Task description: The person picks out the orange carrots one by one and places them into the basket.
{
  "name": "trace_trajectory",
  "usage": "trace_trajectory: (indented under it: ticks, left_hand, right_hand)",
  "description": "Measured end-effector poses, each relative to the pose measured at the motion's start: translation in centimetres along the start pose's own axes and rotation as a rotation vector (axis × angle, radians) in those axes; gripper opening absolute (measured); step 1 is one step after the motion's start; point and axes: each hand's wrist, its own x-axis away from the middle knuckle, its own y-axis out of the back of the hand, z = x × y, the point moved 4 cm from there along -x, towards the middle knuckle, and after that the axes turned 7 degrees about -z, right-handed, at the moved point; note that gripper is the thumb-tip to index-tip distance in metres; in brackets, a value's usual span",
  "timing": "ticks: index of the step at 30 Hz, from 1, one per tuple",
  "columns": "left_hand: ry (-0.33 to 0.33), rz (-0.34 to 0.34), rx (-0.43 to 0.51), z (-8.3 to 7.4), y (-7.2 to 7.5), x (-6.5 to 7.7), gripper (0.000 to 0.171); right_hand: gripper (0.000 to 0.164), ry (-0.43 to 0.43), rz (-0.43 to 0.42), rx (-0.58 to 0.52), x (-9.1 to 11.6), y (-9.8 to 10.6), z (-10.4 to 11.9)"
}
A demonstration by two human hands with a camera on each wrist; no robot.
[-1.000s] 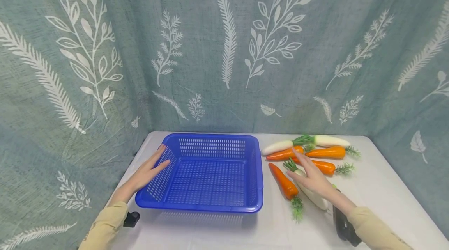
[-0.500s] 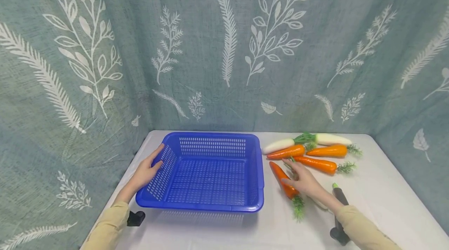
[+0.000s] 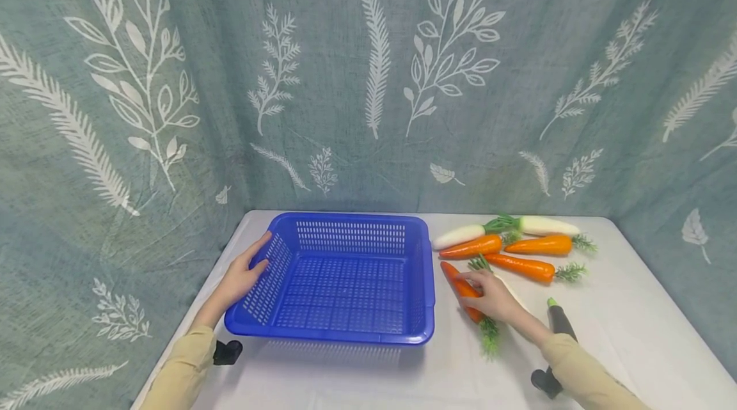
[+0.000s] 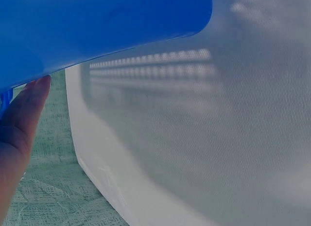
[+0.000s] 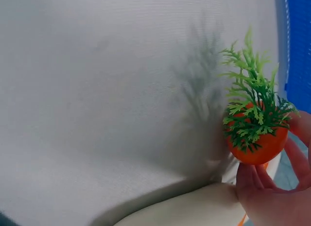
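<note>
In the head view, a blue slotted plastic basket [image 3: 334, 336] stands on the white table. My left hand [image 3: 237, 281] rests at its left rim, fingers fairly straight and thumb reaching over the edge; the left wrist view has a fingertip touching the basket's blue side [image 4: 107, 26]. To the right of the basket, my right hand [image 3: 494, 298] holds an orange carrot [image 3: 451, 274] with leafy green tops [image 3: 489, 336]. Thumb and fingers wrap the carrot [image 5: 262, 150] in the right wrist view. A white radish [image 3: 510, 290] lies partly hidden under that hand.
Behind the right hand lie more carrots [image 3: 524, 267] and two white radishes [image 3: 547, 226]. A long dark thing with a light green tip [image 3: 561, 320] lies partly under the right sleeve. A patterned green curtain [image 3: 345, 77] closes off the back and sides.
My right hand has come down and left from above the radish to the nearest carrot and now holds it. My left hand stays at the basket rim. The view has shifted slightly.
</note>
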Motion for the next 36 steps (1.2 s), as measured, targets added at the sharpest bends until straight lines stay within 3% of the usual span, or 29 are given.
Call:
trace_trajectory:
  ticks: [13, 24, 36]
  left_hand:
    - [0.029, 0.026, 0.033, 0.39, -0.23, -0.12, 0.051]
    - [0.041, 0.029, 0.013, 0.07, -0.06, -0.18, 0.051]
    - [0.036, 0.029, 0.017, -0.32, 0.14, -0.08, 0.051]
  right_hand:
    - [0.039, -0.02, 0.015, -0.038, -0.26, -0.31, 0.11]
    - [0.039, -0.154, 0.043, -0.057, 0.0, 0.28, 0.41]
    - [0.04, -0.207, 0.04, -0.092, -0.04, -0.27, -0.25]
